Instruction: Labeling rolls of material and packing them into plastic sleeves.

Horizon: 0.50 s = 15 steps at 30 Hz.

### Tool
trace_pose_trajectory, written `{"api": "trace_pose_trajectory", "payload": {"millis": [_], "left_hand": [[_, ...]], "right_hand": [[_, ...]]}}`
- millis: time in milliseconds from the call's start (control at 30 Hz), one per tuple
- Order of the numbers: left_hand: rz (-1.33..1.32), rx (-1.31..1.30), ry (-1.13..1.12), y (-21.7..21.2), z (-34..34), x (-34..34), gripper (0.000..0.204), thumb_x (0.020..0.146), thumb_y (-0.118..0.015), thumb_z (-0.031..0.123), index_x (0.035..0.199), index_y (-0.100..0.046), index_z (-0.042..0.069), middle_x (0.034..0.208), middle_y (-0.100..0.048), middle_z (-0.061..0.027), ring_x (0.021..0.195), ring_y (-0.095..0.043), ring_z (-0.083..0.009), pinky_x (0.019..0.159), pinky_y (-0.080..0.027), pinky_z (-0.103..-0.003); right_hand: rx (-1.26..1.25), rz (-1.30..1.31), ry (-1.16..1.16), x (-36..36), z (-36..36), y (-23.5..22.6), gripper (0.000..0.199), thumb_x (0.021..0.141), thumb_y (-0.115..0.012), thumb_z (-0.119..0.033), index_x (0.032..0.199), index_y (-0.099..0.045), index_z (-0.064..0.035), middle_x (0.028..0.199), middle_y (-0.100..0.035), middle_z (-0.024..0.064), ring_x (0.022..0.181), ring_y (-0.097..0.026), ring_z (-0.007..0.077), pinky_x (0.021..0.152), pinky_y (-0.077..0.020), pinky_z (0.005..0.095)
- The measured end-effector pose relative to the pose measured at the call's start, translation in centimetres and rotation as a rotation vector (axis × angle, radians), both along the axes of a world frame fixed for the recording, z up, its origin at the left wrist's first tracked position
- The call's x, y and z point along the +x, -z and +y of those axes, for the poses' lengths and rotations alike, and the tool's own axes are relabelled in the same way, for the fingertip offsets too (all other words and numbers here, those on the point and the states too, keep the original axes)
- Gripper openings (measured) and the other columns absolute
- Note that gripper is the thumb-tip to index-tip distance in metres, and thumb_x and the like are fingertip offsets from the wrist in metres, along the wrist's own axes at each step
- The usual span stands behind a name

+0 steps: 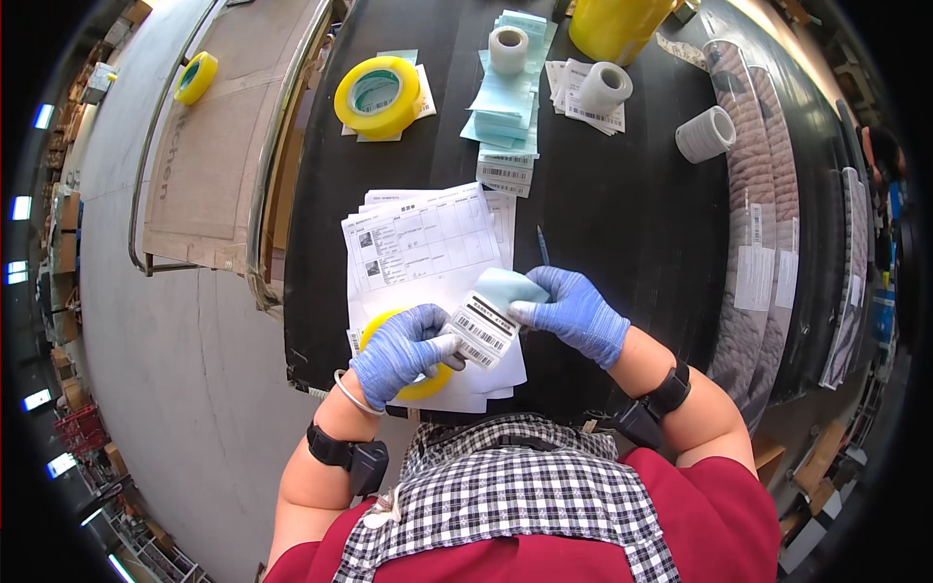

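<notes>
In front of me, both gloved hands pinch a barcode label sheet (486, 328) with a folded light-blue backing. My left hand (397, 356), closed, grips its lower left edge between thumb and fingers. At its upper right, where the pale blue part bends over, my right hand (575, 313) is closed on it too. Printed paper forms (418, 243) lie spread on the black table beneath. A yellow tape roll (428, 387) rests on these papers, partly hidden under my left hand. Just beyond my right hand lies a thin blue pen (542, 245).
Farther back are a large yellow tape roll (412, 89), a stack of blue-backed labels (501, 121) topped by a clear roll (508, 60), and white rolls (603, 89). Long wrapped textile rolls (746, 185) line the right. A cardboard-covered cart (209, 185) stands left of the table.
</notes>
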<state>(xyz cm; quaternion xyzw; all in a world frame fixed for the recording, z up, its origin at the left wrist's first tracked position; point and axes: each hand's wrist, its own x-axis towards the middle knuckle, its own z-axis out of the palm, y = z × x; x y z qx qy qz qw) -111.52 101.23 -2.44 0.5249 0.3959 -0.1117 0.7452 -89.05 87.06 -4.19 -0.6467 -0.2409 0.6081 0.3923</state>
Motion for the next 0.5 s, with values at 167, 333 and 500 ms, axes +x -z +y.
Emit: {"api": "trace_pose_trajectory", "payload": {"millis": [167, 333, 500], "left_hand": [[-0.035, -0.089, -0.059, 0.5, 0.1, -0.2, 0.022, 0.093, -0.066, 0.015, 0.107, -0.060, 0.000, 0.095, -0.071, -0.0113, 0.082, -0.072, -0.0145, 0.059, -0.049, -0.021], [-0.004, -0.131, -0.186, 0.8, 0.4, -1.2, 0.031, 0.090, -0.065, 0.013, 0.115, -0.059, -0.003, 0.101, -0.071, -0.0148, 0.080, -0.071, -0.0130, 0.062, -0.051, -0.018], [0.006, -0.126, -0.270, 1.5, 0.9, -2.1, 0.029, 0.089, -0.065, 0.009, 0.114, -0.060, -0.004, 0.102, -0.072, -0.0147, 0.079, -0.072, -0.0133, 0.061, -0.052, -0.016]], "right_hand": [[0.094, -0.214, -0.011, 0.8, 2.7, 0.9, 0.035, 0.087, -0.077, -0.022, 0.110, -0.066, 0.0017, 0.090, -0.070, 0.0086, 0.085, -0.066, 0.0124, 0.080, -0.0562, 0.0282], [0.164, -0.847, -0.075, 2.5, 3.5, 0.8, 0.034, 0.083, -0.078, -0.030, 0.102, -0.065, -0.0036, 0.095, -0.067, 0.0120, 0.090, -0.065, 0.0258, 0.083, -0.0540, 0.0362], [-0.043, -1.172, -0.222, 2.7, 2.6, 2.2, 0.056, 0.078, -0.080, -0.035, 0.119, -0.057, -0.0048, 0.110, -0.063, 0.0147, 0.104, -0.061, 0.0324, 0.091, -0.0514, 0.0437]]}}
